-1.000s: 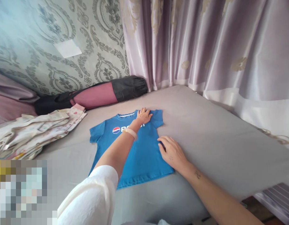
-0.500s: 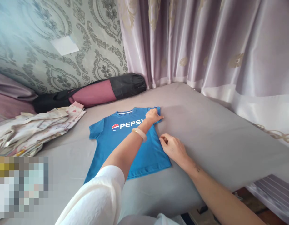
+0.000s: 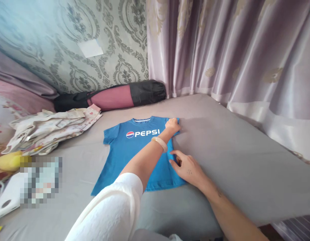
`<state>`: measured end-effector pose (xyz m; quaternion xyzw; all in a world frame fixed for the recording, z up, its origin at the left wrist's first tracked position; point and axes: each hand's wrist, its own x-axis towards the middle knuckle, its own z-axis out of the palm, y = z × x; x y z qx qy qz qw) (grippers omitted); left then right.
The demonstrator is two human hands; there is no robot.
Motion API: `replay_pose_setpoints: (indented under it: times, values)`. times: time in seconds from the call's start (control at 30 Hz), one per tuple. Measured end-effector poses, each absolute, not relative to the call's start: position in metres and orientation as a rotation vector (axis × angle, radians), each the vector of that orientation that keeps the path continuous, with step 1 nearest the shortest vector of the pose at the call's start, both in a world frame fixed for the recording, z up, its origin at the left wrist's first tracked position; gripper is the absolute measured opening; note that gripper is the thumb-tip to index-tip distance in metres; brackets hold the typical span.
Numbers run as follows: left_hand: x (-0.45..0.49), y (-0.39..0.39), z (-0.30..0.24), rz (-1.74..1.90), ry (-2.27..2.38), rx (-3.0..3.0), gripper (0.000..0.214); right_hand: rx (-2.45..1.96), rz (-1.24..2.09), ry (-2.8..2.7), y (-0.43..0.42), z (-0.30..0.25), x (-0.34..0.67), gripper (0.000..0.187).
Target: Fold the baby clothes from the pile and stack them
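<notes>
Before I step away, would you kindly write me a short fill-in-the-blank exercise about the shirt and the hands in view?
The T-shirt lying on the gray bedding is ____ in color.
The white word across its chest reads ____.
The bangle is on the ____ arm.
The hand nearer the shirt's bottom hem is the ____ one.

Missing words: blue; PEPSI; left; right.

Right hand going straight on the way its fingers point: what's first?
The blue shirt: the right hand is at its side, contact likely. Beyond, the left forearm lies in line, height above the cloth unclear.
</notes>
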<state>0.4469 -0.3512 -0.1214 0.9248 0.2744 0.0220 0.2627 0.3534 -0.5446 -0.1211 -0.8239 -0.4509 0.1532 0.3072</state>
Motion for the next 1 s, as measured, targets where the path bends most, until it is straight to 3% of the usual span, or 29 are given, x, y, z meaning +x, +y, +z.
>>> replay_pose_setpoints:
  times: [0.2,0.57,1.0]
  values:
    - [0.44,-0.332,-0.121,0.169,0.887,2.131,0.003,-2.172,0.442,-1.27,-0.547,-0.12,0.355,0.034]
    - [0.391,-0.287,-0.112,0.455,0.818,1.586,0.002,-2.079,0.49,-1.37,-0.551,-0.118,0.35,0.051]
    - [0.33,-0.263,-0.136,0.557,0.882,1.472,0.018,-1.896,0.574,-1.536,-0.559,-0.12,0.343,0.073]
